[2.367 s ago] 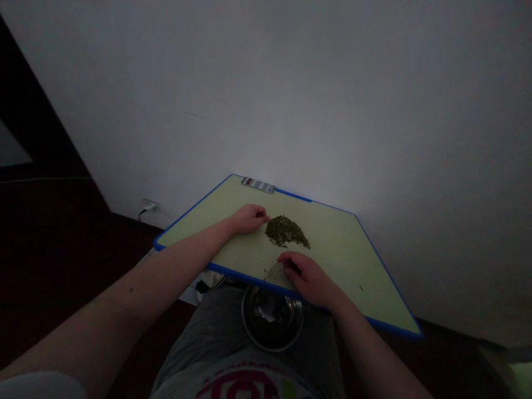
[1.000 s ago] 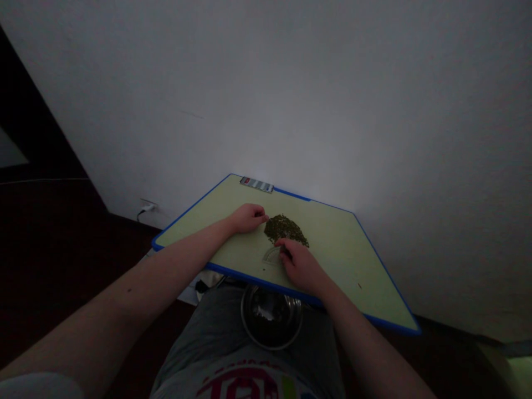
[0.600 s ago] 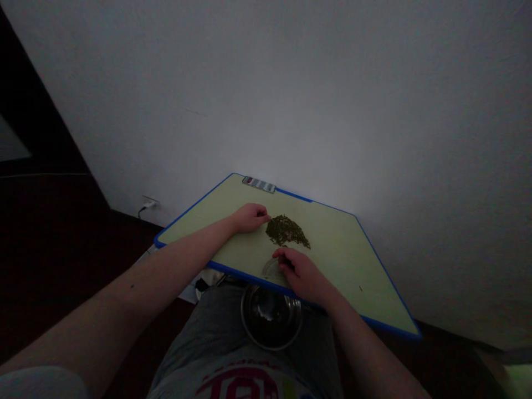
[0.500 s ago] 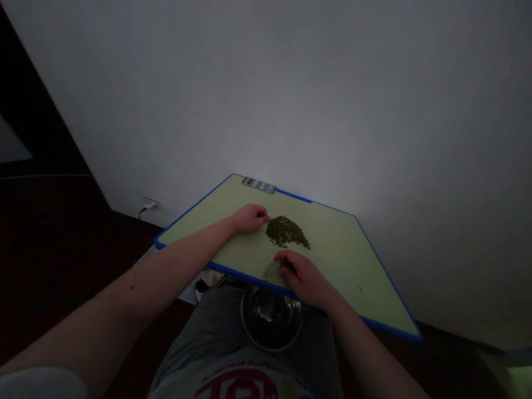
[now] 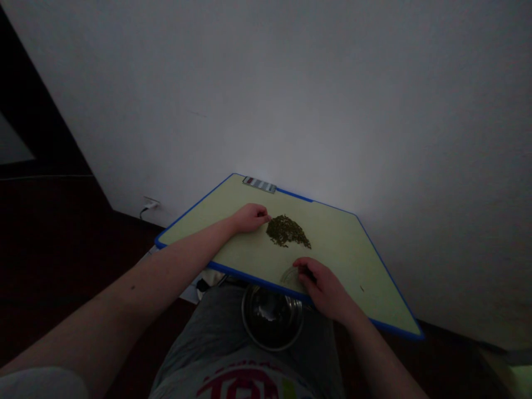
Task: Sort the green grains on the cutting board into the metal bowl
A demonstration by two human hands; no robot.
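Observation:
A pale green board with a blue rim lies across my lap. A heap of small dark green bits sits near its middle. My left hand rests curled on the board, its fingertips at the heap's left edge. My right hand is at the board's near edge, fingers closed on a small clear round piece that lies flat on the board. A metal bowl with dark bits in it sits in my lap just under the near edge.
A small striped flat object lies at the board's far edge against the white wall. A wall socket with a plug is low on the left. Dark floor lies on both sides.
My right hand drew the clear round piece from the heap's near edge back to the board's near edge, then shifted right with it. My left hand stayed put.

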